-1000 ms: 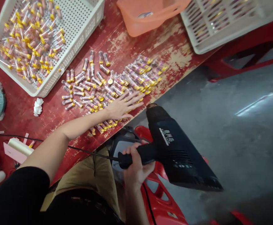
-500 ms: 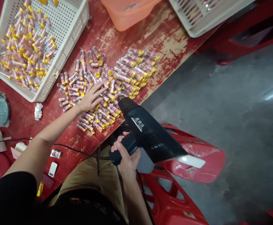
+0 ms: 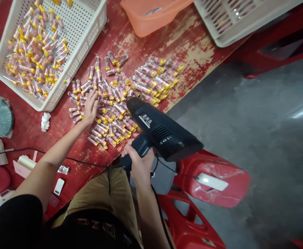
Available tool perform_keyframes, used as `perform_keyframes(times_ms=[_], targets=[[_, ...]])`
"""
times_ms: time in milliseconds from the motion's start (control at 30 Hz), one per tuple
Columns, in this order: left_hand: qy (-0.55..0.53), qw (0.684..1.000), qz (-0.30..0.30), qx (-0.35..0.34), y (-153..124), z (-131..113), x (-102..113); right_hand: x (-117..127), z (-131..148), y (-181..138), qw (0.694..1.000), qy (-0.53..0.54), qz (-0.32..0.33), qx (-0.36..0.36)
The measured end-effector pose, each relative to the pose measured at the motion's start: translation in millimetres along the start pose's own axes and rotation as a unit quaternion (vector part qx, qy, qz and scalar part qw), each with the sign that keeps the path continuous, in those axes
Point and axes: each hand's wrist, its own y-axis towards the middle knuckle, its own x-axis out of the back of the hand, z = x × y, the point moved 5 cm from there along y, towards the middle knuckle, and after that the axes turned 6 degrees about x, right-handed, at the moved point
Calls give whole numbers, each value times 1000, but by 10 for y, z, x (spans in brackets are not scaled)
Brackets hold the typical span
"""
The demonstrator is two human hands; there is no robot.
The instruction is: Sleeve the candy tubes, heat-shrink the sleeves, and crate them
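Many small yellow-capped tubes lie spread on the worn red table. My left hand rests flat on the left side of that spread, fingers stretched out. My right hand grips the handle of a black heat gun, whose nozzle points at the tubes in the middle of the pile. A black cord runs from the gun across the table's near edge.
A white perforated basket with several more tubes stands at the back left. An orange tub and another white basket sit at the back. A crumpled paper lies left. Red plastic stools stand right of my lap.
My left hand slid left across the tubes, from the right part of the pile to its left side. The heat gun moved up and left, its nozzle now over the tubes.
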Motion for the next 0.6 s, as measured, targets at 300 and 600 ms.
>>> perform_keyframes(times_ms=[300,600], targets=[[-2,1000,-6,11,-183,6,70,-199,123,165,992,-121,1,37],[21,997,-19,78,-666,106,175,-398,272,389,991,-98,-33,90]])
